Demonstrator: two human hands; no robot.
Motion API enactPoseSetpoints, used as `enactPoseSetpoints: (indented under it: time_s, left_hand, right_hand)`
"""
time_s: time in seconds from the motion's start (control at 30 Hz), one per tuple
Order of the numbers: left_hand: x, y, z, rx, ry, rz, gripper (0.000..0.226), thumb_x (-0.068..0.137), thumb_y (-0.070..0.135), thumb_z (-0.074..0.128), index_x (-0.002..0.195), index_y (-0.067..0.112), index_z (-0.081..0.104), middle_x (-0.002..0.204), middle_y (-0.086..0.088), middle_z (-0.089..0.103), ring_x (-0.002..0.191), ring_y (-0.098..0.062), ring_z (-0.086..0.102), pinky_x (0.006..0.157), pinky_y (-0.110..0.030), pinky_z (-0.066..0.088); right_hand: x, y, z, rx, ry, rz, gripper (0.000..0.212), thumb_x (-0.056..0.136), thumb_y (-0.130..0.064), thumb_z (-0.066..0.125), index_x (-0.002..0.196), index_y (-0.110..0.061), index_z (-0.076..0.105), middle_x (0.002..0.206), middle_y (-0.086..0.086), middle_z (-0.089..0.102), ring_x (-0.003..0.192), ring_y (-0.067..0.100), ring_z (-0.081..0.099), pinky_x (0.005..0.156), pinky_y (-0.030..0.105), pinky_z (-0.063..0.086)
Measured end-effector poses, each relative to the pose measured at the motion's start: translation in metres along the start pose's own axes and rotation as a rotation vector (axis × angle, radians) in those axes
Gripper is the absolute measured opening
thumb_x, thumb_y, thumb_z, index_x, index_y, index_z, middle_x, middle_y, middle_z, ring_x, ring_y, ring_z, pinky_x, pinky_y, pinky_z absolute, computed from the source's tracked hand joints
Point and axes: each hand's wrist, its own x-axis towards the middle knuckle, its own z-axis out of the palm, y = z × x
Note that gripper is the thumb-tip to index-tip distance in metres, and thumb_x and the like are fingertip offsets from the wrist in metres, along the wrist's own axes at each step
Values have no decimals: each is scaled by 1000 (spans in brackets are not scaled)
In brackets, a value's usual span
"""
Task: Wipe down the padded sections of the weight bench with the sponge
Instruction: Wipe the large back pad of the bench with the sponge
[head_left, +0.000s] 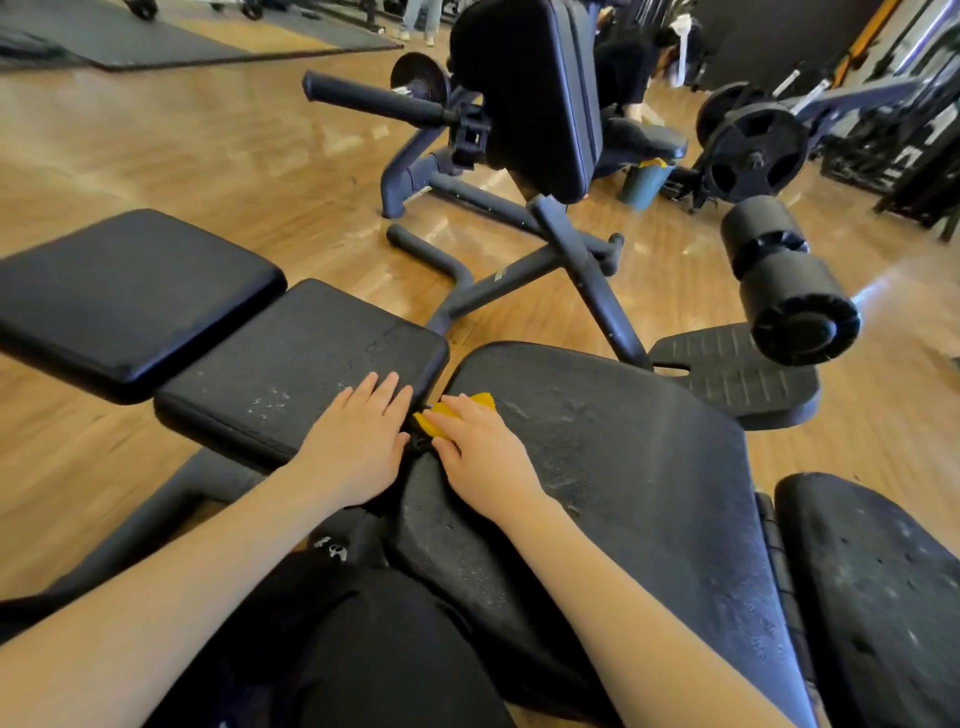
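Item: soft yellow foam sponge (437, 420), light and squashy by the look of it, pressed under your right hand (483, 448) at the worn black vinyl seat pad's (623, 457) front edge; left hand (358, 441) flat, fingers released, on the middle black pad (291, 364).

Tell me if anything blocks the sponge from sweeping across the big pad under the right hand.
Nothing visible does. The right hand presses the yellow sponge at the near-left edge of the wide pad, whose wet-speckled surface ahead lies bare. The left hand rests flat on the neighbouring pad, across the gap.
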Motion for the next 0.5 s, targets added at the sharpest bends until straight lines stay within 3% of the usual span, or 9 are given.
enactPoseSetpoints:
  time_s: [0.27,0.5]
  left_hand:
    - [-2,3,3,24,33,-4,61,99,36,28,148,10,4,157,-12,2,144,-28,2,116,-40,10]
    - [-2,0,2,-1,29,9,60,99,36,28,149,11,5,157,-9,4,145,-26,3,116,-39,10]
  right_hand:
    - [-20,8,-4,33,-44,-27,38,97,-26,39,135,-25,43,149,-2,33,140,16,22,113,29,18]
    - [-68,61,-34,12,-47,144,37,97,-21,40,133,-28,45,148,-7,33,140,13,22,113,29,20]
